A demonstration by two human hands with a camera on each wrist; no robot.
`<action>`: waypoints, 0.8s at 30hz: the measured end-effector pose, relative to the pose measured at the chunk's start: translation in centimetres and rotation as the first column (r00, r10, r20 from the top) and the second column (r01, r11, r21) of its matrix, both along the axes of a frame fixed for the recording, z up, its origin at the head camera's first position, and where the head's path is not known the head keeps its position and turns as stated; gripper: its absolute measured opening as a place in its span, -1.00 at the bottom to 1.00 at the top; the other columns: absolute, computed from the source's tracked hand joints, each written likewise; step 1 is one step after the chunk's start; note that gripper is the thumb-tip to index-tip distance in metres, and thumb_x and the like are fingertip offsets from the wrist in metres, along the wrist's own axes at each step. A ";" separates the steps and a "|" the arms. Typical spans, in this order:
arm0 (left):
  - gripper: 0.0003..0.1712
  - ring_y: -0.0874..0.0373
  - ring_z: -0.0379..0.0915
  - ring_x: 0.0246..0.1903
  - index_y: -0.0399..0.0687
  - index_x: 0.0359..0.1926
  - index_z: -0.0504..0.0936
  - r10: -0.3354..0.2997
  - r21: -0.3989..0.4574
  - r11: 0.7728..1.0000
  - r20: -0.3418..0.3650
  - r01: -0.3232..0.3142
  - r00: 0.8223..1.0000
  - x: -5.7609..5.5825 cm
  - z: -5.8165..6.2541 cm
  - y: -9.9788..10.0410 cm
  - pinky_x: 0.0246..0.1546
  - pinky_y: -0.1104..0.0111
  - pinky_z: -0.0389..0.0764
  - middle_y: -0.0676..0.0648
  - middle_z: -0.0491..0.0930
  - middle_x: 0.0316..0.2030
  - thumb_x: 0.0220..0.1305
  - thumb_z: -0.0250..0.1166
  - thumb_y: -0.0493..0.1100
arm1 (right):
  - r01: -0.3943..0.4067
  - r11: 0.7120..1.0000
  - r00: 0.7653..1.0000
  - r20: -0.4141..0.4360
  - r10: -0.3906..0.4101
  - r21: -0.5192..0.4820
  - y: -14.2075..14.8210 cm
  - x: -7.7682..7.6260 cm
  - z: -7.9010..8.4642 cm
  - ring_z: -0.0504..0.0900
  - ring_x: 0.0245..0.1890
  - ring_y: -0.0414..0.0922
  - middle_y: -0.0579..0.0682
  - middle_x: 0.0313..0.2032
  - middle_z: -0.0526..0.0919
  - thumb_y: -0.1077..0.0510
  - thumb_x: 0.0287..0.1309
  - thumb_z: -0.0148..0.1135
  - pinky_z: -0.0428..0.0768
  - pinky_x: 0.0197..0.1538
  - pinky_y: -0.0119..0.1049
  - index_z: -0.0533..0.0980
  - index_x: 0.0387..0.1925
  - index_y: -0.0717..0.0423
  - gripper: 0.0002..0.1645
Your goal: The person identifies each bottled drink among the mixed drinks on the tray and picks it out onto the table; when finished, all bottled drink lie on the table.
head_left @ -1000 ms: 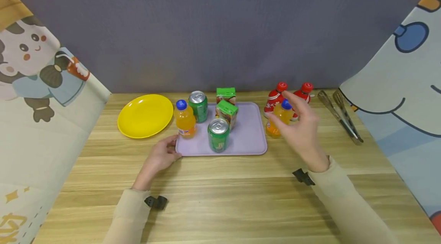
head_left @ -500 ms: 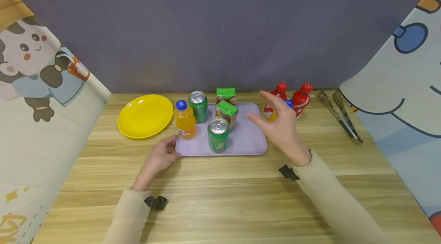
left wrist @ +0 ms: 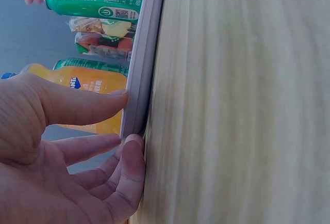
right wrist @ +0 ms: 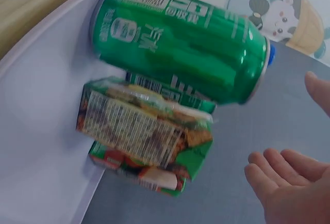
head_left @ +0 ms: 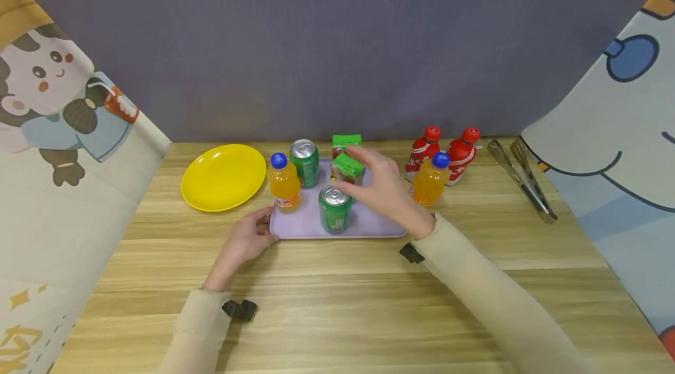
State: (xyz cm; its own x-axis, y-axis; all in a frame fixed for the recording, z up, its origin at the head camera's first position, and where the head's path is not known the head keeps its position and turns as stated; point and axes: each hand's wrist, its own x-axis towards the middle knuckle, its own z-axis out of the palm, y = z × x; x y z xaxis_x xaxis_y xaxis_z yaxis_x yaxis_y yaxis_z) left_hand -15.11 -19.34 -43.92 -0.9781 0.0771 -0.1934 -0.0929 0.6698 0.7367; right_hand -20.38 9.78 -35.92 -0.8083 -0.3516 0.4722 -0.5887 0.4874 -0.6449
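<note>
My left hand (head_left: 250, 238) grips the near left corner of the lilac tray (head_left: 297, 228), its thumb at the rim in the left wrist view. Over the tray's right half, my right hand (head_left: 389, 189) has thumb and fingers spread with nothing between them. A green soda can (head_left: 335, 218) stands upright at the tray's front, just left of the right thumb. Behind it are a drink carton (head_left: 347, 167) with a green top and a second carton (head_left: 345, 140). An orange soda bottle (head_left: 285, 187) and another green can (head_left: 304, 164) occupy the tray's left side.
Right of the tray stand an orange bottle (head_left: 429, 183) and two bottles with red caps, one a red-labelled bottle (head_left: 460, 157). Metal tongs (head_left: 522, 177) lie farther right. A yellow plate (head_left: 224, 177) sits at the left, and a grey wall (head_left: 337, 46) rises behind.
My right hand has moved left, from beside the orange bottle on the right to over the tray by the front can and carton. My left hand has stayed at the tray corner.
</note>
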 end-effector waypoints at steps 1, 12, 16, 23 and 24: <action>-0.24 0.02 0.50 -0.22 -0.25 0.34 0.30 -0.001 0.000 1.000 -0.001 0.001 1.000 0.0 0.0 0.0 -0.28 0.26 0.58 -0.26 0.50 0.03 0.10 0.34 -0.38 | -0.011 1.000 1.000 0.011 0.011 0.020 -0.3 -0.1 0.1 0.55 0.04 -0.01 0.08 0.11 0.55 -0.18 -0.10 0.47 0.50 0.05 -0.13 0.42 0.22 0.15 -0.11; -0.23 0.05 0.46 -0.30 -0.27 0.34 0.28 0.012 0.019 1.000 0.008 -0.013 1.000 0.0 -0.2 0.0 -0.39 0.30 0.53 -0.27 0.49 0.03 0.09 0.35 -0.37 | -0.110 0.986 0.983 0.163 0.089 0.124 -3.7 -0.6 1.0 0.51 0.08 -0.03 0.07 0.19 0.47 -0.21 -0.07 0.44 0.49 0.06 -0.21 0.36 0.27 0.16 -0.06; -0.23 0.05 0.45 -0.30 -0.26 0.35 0.28 0.014 0.018 1.000 0.006 -0.014 1.000 0.0 -0.1 0.0 -0.39 0.30 0.53 -0.26 0.49 0.03 0.10 0.35 -0.37 | -0.144 0.980 0.977 0.178 0.118 0.138 -4.8 -0.8 1.2 0.50 0.09 -0.02 0.08 0.21 0.44 -0.22 -0.07 0.43 0.48 0.07 -0.18 0.34 0.29 0.19 -0.03; -0.22 0.05 0.46 -0.30 -0.26 0.35 0.28 0.010 0.011 1.000 0.000 -0.010 1.000 0.0 -0.1 0.0 -0.39 0.31 0.53 -0.26 0.50 0.03 0.10 0.35 -0.37 | -0.168 0.962 0.968 0.222 0.119 0.217 -6.5 -1.0 1.8 0.49 0.09 -0.06 0.09 0.23 0.42 -0.20 -0.06 0.44 0.45 0.09 -0.19 0.27 0.34 0.17 0.01; -0.22 0.05 0.46 -0.29 -0.26 0.35 0.28 0.010 0.012 1.000 0.001 -0.010 1.000 0.0 -0.1 0.0 -0.39 0.31 0.53 -0.26 0.50 0.02 0.10 0.35 -0.37 | -0.171 0.959 0.966 0.229 0.118 0.228 -6.8 -1.0 1.9 0.50 0.07 -0.07 0.09 0.23 0.42 -0.18 -0.06 0.45 0.46 0.08 -0.21 0.26 0.34 0.17 0.01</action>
State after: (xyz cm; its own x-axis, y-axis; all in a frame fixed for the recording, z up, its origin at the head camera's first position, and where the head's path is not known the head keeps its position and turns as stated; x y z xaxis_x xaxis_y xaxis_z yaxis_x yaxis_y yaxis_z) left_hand -15.10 -19.39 -44.02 -0.9786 0.0693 -0.1937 -0.1007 0.6597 0.7447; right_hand -21.37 2.99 -34.02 -0.8119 -0.5548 0.1816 -0.5278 0.5647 -0.6344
